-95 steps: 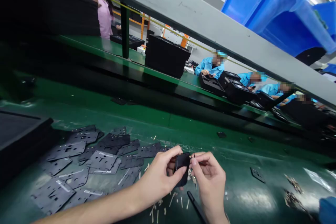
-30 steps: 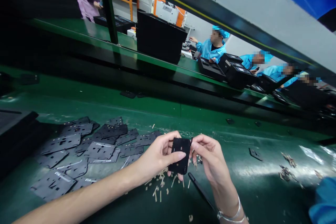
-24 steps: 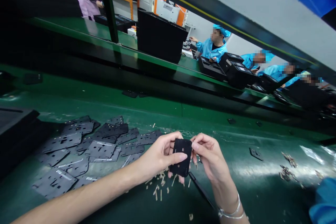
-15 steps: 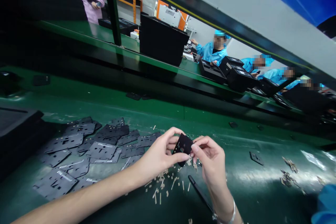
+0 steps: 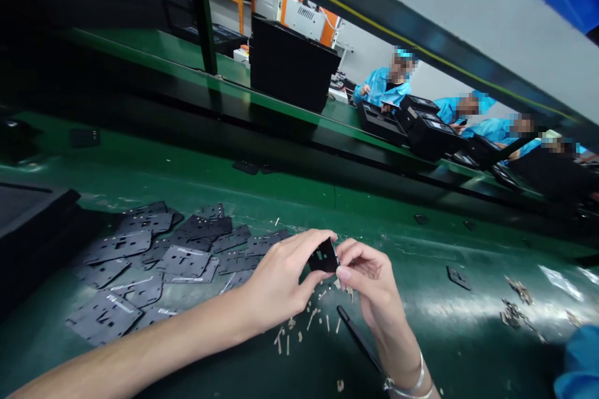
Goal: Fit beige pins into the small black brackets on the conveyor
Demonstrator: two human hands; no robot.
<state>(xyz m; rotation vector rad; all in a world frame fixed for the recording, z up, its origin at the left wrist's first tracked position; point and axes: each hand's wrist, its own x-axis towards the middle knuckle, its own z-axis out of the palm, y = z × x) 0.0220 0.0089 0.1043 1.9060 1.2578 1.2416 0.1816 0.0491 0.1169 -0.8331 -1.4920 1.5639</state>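
One black plate (image 5: 322,257), pinched in left hand (image 5: 286,271), its right edge meeting right hand (image 5: 372,274) at the fingertips, right grip unclear

Just below the frame's centre, the left hand (image 5: 286,273) holds a black plate (image 5: 324,258), with the right hand (image 5: 369,274) at its edge. More plates (image 5: 181,267) lie piled at lower left.

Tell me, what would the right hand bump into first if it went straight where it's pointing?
Most likely the small black plate that the left hand holds. The right hand has its fingertips at the plate's edge, though the picture doesn't clearly show whether they touch.
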